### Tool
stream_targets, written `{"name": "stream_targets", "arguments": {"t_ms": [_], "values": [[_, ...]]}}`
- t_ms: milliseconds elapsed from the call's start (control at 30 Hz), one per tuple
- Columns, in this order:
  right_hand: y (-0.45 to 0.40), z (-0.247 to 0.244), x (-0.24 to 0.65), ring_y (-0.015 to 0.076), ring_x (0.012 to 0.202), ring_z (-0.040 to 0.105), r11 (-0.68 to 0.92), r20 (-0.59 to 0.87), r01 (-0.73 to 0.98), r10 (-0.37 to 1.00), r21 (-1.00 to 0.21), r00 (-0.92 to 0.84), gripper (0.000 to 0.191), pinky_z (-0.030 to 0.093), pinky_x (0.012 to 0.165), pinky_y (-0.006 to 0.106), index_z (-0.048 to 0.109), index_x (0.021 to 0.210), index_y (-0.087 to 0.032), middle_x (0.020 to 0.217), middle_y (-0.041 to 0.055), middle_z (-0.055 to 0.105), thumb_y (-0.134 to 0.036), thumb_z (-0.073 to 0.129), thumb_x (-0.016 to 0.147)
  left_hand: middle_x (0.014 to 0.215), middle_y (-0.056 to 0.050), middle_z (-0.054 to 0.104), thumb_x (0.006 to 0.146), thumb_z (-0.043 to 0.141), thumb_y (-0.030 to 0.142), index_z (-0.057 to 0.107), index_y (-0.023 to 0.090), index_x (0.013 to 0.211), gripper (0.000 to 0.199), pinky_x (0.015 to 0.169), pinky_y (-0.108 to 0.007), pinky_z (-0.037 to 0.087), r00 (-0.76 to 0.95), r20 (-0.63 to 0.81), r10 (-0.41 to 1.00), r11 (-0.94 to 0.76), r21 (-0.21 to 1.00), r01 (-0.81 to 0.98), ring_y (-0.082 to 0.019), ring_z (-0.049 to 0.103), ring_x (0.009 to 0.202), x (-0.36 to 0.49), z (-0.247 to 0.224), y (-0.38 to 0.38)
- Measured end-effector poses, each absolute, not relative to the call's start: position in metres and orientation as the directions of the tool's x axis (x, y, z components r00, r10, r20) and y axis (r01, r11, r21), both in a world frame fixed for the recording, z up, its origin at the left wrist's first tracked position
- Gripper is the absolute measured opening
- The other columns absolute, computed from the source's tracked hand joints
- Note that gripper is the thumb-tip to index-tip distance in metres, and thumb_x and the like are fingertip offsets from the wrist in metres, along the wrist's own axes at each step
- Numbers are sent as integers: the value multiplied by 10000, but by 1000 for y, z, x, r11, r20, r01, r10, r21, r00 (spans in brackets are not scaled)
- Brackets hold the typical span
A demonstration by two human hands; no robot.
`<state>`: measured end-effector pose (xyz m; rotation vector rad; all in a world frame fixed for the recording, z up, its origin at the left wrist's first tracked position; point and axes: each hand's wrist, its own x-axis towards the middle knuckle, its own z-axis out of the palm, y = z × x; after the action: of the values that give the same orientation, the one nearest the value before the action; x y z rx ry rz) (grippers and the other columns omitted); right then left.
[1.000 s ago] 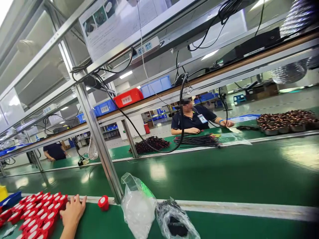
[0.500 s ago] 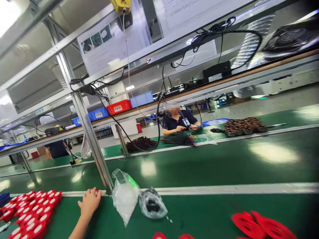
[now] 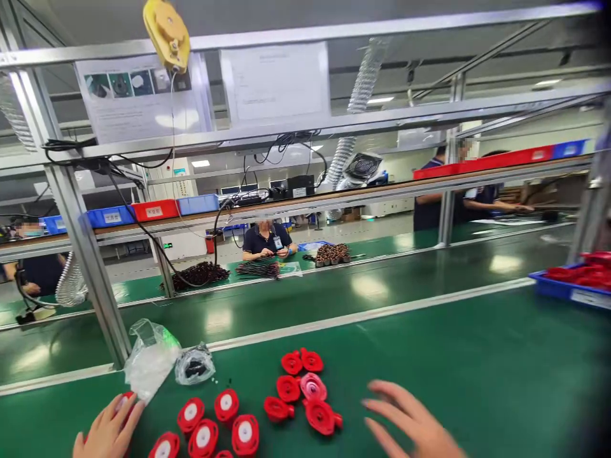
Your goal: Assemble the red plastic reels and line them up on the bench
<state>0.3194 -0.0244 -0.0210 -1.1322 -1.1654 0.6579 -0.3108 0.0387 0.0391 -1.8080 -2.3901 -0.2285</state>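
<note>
At the near left of the green worktop (image 3: 453, 356), your left hand (image 3: 109, 426) curves over a red piece (image 3: 125, 407); you can't tell from here whether it is gripped. Your right hand (image 3: 415, 423), unseen half a second ago, now spreads wide at near right, with nothing visible between its fingers. Your view has swung right too, so your hands now bracket both loose groups: disc-topped red cups (image 3: 203, 436), the nearest cut off by the frame, and six red housings (image 3: 320, 416) without discs, leaving both within a short reach.

Just beyond your left hand, a clear bag of white contents (image 3: 150, 362) and a smaller bag of black contents (image 3: 195, 364) crowd the aluminium post (image 3: 90, 254), so that side is tight. Room to move runs rightward, toward the blue tray (image 3: 556, 289). Past the pale edge strip (image 3: 372, 314), a co-worker (image 3: 267, 242) sits behind dark wire bundles (image 3: 258, 270).
</note>
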Motion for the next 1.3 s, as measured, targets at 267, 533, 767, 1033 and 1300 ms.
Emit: {"name": "stream_targets", "arguments": {"t_ms": [267,533,767,1033,1300], "values": [[128,42,261,342,1211,625,330,415,686,909,-648,-46,486,455,1086,463,727,1198,-112,1241,195,693,-452,523,917,1695,-68,268,999,303,511,486,320,1520,584,1182,-781,125,-255,272,928,250,52,967,-387,122,1583,-207,55,27],[152,-13,286,323,1134,680,427,370,597,902,-679,-224,623,512,1029,412,752,1173,-155,1205,156,742,-606,470,850,1351,-117,695,1022,240,487,700,205,1282,598,1145,-488,424,-184,241,953,102,315,944,-322,593,1316,-219,79,-1],[160,-15,279,343,1192,657,381,299,598,925,-705,-236,667,499,1035,406,754,1176,-197,1263,139,729,-709,525,815,1361,-183,661,879,583,243,637,100,1331,477,1121,-383,427,-206,301,931,134,243,961,-305,604,1283,-220,99,35],[145,-15,279,305,908,699,338,321,456,940,-823,-116,357,478,804,373,655,839,-245,941,78,773,-550,738,673,1109,-161,737,739,752,117,699,114,1066,332,1028,-492,489,-203,244,948,119,320,940,-335,670,1120,-188,99,60],[168,-21,285,304,870,724,205,232,187,963,-961,137,591,526,801,372,667,1051,-177,854,97,751,-568,773,621,1245,-124,685,912,607,402,534,188,1305,453,999,-347,506,-51,479,876,-417,807,418,-264,659,1117,-60,66,6]]}}
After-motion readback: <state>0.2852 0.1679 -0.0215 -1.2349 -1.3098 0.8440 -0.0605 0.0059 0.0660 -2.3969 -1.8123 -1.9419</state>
